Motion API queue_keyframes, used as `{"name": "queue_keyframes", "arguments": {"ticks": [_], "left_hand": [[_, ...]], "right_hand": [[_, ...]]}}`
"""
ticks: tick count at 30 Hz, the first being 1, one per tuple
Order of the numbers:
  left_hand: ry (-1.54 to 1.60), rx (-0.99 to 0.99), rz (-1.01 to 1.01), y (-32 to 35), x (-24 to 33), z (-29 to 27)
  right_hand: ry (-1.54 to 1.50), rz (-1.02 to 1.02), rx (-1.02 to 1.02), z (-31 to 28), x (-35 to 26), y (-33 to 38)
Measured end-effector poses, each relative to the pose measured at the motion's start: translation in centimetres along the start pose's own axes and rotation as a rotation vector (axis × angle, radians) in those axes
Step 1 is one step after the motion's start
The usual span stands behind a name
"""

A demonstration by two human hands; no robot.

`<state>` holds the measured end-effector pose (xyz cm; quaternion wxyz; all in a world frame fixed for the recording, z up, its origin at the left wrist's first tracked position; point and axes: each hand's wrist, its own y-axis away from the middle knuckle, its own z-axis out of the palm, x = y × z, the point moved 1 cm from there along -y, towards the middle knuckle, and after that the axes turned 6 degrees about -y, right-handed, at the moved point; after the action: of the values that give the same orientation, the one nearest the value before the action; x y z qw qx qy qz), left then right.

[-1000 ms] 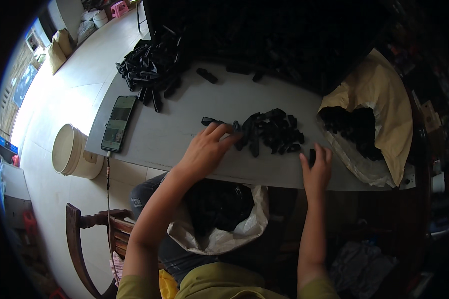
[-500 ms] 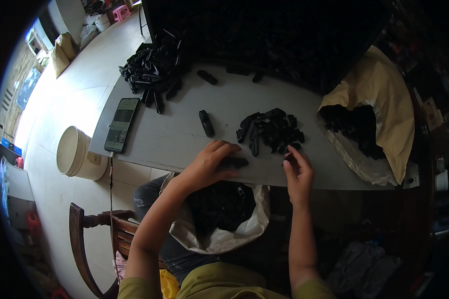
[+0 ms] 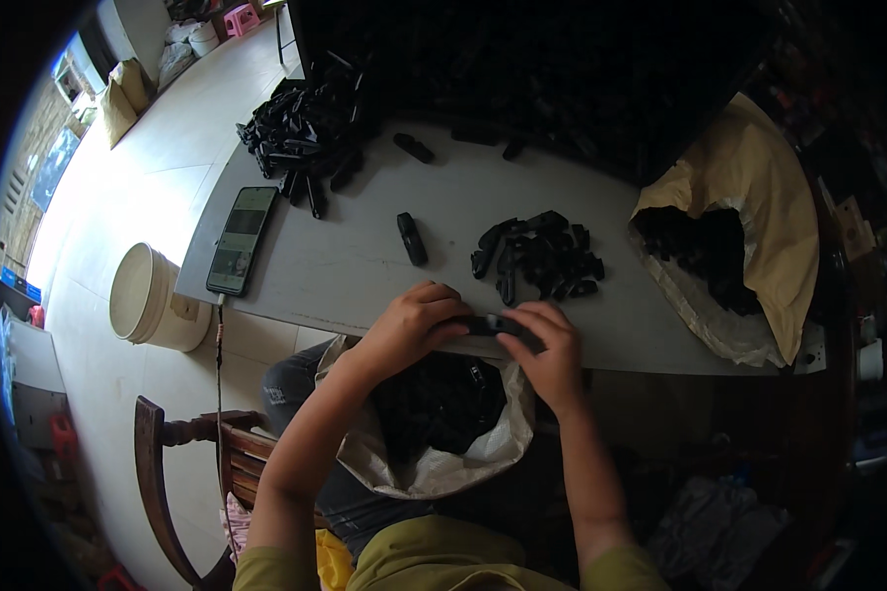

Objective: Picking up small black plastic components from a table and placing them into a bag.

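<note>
Just above the table's near edge, a long black plastic piece [image 3: 478, 324] is held between my two hands. My left hand [image 3: 414, 323] is closed round its left end. Thumb and fingers of my right hand [image 3: 547, 347] pinch at its right end; whether a smaller part is also in them is hidden. Beyond my right hand lies a heap of small black plastic parts [image 3: 552, 256]. A single long black piece [image 3: 411, 238] rests on the table past my left hand. Under my hands, an open white woven sack [image 3: 439, 478] in my lap holds dark pieces.
A grey table [image 3: 365, 266] carries a bigger pile of black pieces [image 3: 301, 133] at far left and a phone [image 3: 242, 241] with a cable. At right lies an open tan sack [image 3: 774, 217] of black parts. A white bucket [image 3: 133, 295] and wooden chair [image 3: 153, 463] are left.
My right hand has moved left and nearer from the small-parts heap to the long black piece. My left hand keeps its hold and has hardly moved.
</note>
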<state>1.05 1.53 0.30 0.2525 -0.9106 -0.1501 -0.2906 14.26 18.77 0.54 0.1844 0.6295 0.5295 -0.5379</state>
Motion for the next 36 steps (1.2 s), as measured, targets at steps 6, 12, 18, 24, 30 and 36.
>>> {"name": "queue_keyframes", "arguments": {"ticks": [6,12,18,24,30,36], "left_hand": [[0.187,-0.106,-0.076,0.3,0.0,-0.8],[0.180,-0.146,-0.046,0.2,-0.6,-0.8],[0.166,-0.136,-0.056,0.0,-0.3,-0.1],[-0.006,0.053,-0.208,-1.7,0.0,-1.3],[-0.441,0.173,-0.280,-6.4,-0.9,3.9],[-0.391,0.204,-0.210,-2.3,-0.2,3.3]], "right_hand": [[0.356,-0.205,-0.237,-0.5,0.5,-0.4],[0.237,-0.186,-0.360,-0.5,0.3,-1.5],[0.215,-0.228,-0.343,1.0,0.4,-1.2],[0.509,0.130,0.164,-1.5,0.5,-1.5],[0.833,0.112,0.150,-1.4,2.0,-1.9],[0.826,0.086,0.210,-1.1,2.9,-1.7]]}}
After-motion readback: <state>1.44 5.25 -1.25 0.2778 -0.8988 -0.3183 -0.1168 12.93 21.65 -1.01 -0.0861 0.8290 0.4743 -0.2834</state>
